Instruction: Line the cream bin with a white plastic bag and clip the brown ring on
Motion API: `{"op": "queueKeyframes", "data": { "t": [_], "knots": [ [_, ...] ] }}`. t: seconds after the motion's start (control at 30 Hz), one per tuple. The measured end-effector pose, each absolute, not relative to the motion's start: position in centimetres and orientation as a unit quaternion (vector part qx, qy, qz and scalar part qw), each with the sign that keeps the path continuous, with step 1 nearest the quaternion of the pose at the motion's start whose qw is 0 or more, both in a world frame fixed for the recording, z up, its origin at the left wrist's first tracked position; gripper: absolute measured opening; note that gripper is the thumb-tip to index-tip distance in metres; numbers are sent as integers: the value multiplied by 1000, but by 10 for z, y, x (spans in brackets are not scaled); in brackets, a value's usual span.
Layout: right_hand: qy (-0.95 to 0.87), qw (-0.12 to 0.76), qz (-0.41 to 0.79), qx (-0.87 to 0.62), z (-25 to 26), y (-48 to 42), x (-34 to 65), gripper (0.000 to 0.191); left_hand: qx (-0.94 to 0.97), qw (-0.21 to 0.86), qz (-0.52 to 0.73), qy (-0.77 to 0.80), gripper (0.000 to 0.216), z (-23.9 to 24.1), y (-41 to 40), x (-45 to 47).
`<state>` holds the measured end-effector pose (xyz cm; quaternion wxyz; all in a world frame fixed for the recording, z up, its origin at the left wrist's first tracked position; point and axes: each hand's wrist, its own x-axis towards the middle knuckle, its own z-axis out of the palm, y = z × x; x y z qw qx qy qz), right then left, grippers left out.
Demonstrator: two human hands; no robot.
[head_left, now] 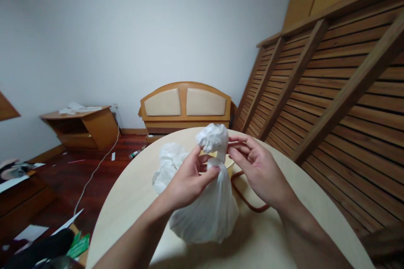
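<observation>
A white plastic bag (210,212) stands on the round pale table (284,235), its top gathered into a twisted neck with a bunched tuft above. My left hand (189,178) pinches that neck with thumb and fingers. My right hand (257,168) is on the other side of the neck, its fingertips touching it and seemingly holding a thin rubber band there. A second crumpled white bag (168,164) lies just behind the first, to the left.
A reddish-brown cord loop (249,204) lies on the table under my right wrist. Behind the table stand a wooden headboard (186,107), a low wooden cabinet (82,126) and a slatted wooden wall (331,92). Papers and a white cable litter the dark floor at left.
</observation>
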<state>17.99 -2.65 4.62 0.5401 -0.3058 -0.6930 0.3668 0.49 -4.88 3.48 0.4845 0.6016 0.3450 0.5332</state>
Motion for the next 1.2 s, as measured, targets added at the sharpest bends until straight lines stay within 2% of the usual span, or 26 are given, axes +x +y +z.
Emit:
{"op": "queueKeyframes", "data": {
  "t": [0.13, 0.2, 0.23, 0.33, 0.37, 0.57, 0.67, 0.77, 0.87, 1.03, 1.2],
  "knots": [
    [-707, 466, 412, -336, 37, -28, 178, 56, 569, 429, 595, 371, 46, 35, -43, 2],
    [-721, 415, 438, -341, 35, -31, 176, 64, 553, 414, 621, 370, 42, 38, -42, 1],
    [-732, 390, 446, -336, 35, -32, 175, 60, 548, 410, 628, 371, 37, 39, -42, 1],
    [-771, 337, 432, -326, 38, -34, 173, 26, 519, 417, 647, 372, 27, 44, -43, 0],
    [-778, 331, 417, -333, 39, -34, 173, 23, 501, 429, 657, 365, 27, 44, -42, -1],
    [-771, 373, 382, -347, 45, -32, 178, 26, 425, 510, 672, 328, 33, 42, -36, -8],
    [-733, 417, 435, -315, 45, -30, 177, 22, 530, 522, 577, 337, 35, 38, -41, -9],
    [-704, 463, 457, -285, 42, -26, 176, 19, 644, 473, 488, 350, 50, 35, -47, -6],
    [-701, 472, 459, -273, 40, -24, 178, 30, 673, 421, 479, 375, 39, 33, -45, -6],
    [-753, 378, 436, -315, 45, -33, 187, 74, 579, 382, 578, 429, 24, 33, -29, -16],
    [-792, 295, 436, -310, 48, -37, 198, 84, 488, 390, 666, 407, 26, 35, -22, -23]
  ]
}}
